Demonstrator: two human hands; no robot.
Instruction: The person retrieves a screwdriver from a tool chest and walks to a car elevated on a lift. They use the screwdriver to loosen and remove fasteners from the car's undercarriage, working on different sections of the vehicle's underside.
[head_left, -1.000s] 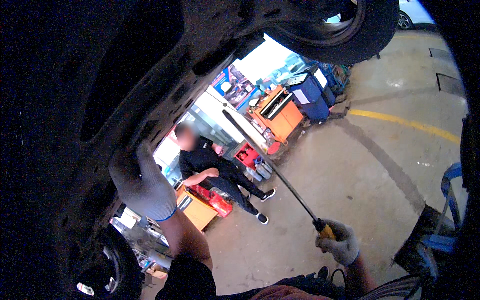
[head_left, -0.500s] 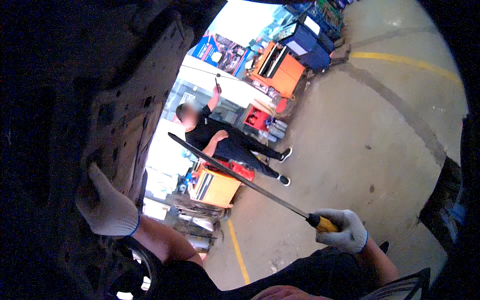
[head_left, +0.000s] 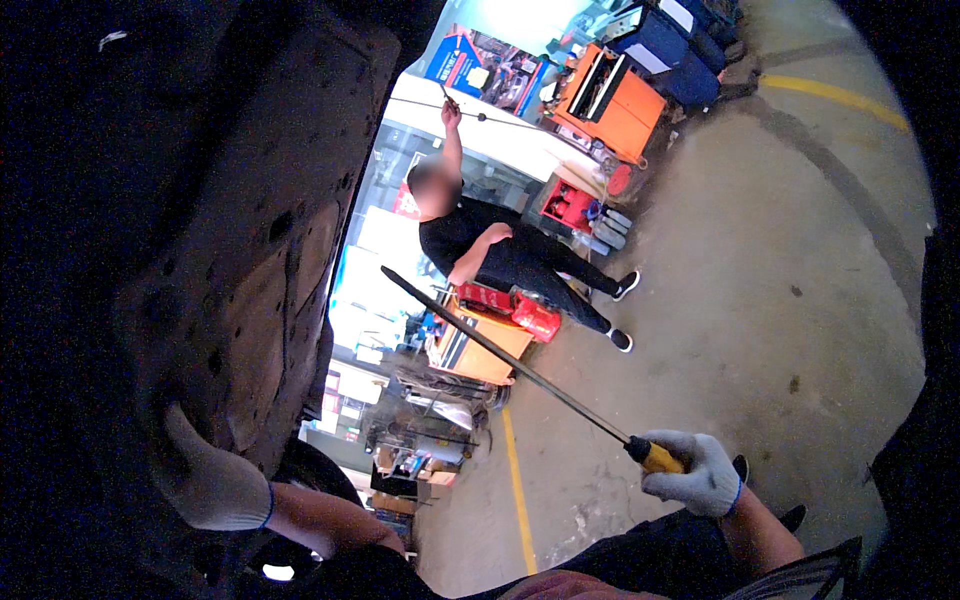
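My right hand [head_left: 703, 474], in a white knit glove with a blue cuff edge, is closed round the yellow-and-black handle of a long pry bar [head_left: 520, 372]. Its dark, slim shaft points up and to the left, and the flattened tip is in the open air. My left hand [head_left: 215, 485], gloved alike, is raised at the lower left beside the dark, perforated underside panel [head_left: 255, 290]. The thumb side shows, but deep shadow hides most of the fingers. Whether that hand touches the panel or holds anything cannot be made out.
Beyond the bar a person [head_left: 480, 240] in dark clothes stands with one arm raised. Orange tool carts [head_left: 625, 110] and a red case [head_left: 537, 316] are near them. A yellow line [head_left: 515, 480] crosses the grey floor [head_left: 760, 330]. Dark vehicle parts fill the left side.
The background has shifted right and slightly up in view. The pry bar, still in my right hand, appears a little farther right. My left hand appears lower against the panel.
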